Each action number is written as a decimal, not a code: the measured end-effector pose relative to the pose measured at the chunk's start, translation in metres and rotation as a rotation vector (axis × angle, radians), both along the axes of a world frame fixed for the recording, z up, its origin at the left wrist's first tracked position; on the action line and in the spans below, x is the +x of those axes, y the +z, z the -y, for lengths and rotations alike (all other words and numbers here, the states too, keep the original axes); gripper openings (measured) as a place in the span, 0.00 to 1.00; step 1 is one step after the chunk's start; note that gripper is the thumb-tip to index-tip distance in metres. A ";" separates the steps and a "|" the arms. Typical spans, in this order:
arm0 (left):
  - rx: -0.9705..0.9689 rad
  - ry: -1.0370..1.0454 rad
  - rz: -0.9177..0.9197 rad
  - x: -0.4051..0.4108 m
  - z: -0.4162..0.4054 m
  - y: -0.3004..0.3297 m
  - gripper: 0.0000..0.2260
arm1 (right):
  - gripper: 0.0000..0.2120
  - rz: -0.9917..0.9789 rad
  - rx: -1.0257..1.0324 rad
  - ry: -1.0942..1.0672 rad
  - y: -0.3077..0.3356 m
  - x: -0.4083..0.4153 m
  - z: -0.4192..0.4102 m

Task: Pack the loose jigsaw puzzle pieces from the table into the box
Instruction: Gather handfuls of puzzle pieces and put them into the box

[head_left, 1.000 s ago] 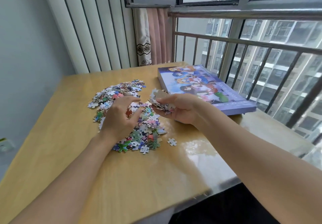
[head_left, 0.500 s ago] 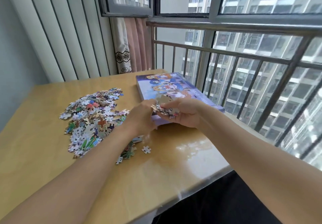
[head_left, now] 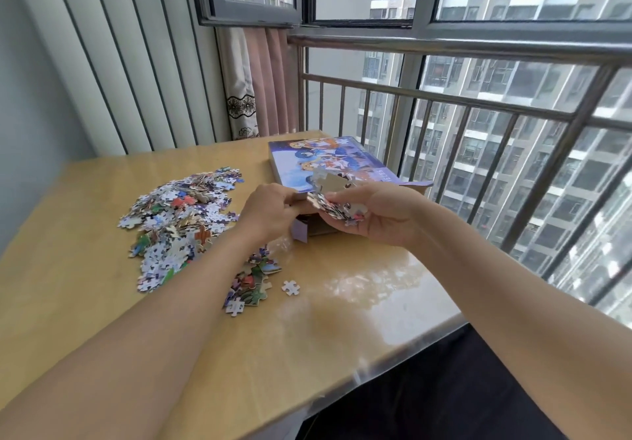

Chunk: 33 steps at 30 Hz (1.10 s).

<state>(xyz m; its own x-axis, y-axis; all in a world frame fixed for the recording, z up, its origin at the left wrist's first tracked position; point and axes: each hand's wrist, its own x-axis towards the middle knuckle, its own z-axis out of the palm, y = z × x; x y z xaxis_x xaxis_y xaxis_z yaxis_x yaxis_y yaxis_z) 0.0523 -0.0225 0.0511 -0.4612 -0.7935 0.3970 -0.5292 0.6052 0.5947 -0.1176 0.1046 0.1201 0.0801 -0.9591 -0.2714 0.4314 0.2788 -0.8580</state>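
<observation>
Head view: the right hand (head_left: pixel 376 215) cups a fistful of puzzle pieces (head_left: pixel 333 208) directly above the box's (head_left: pixel 328 162) open near end, whose long axis runs away toward the railing. The left hand (head_left: pixel 270 212), fingers curled, holds that end's flap open — the loose pile (head_left: pixel 178 220) lies to its left.

Puzzle box (head_left: pixel 307 162) lies on table (head_left: pixel 85 268), far right, beside window railing (head_left: pixel 478 107). Loose piece pile (head_left: pixel 178 220) lies left of box. Single piece (head_left: pixel 291 287) lies nearer, apart.
</observation>
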 end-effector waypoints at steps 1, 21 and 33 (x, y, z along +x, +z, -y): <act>0.027 0.021 -0.021 -0.001 0.003 0.000 0.08 | 0.12 -0.004 -0.002 -0.005 -0.001 -0.003 -0.003; -0.055 0.086 -0.207 -0.011 0.011 0.051 0.09 | 0.05 0.156 0.168 -0.442 0.007 -0.006 0.056; -0.020 0.016 -0.280 -0.005 0.004 0.063 0.09 | 0.31 0.509 0.013 -0.629 0.007 -0.010 0.061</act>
<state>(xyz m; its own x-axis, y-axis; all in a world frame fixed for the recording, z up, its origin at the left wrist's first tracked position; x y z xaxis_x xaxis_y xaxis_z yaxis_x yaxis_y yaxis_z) 0.0472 -0.0262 0.1145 -0.3190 -0.7907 0.5226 -0.3553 0.6109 0.7075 -0.1271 0.0435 0.1274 -0.3566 -0.8628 -0.3585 0.8477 -0.1374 -0.5124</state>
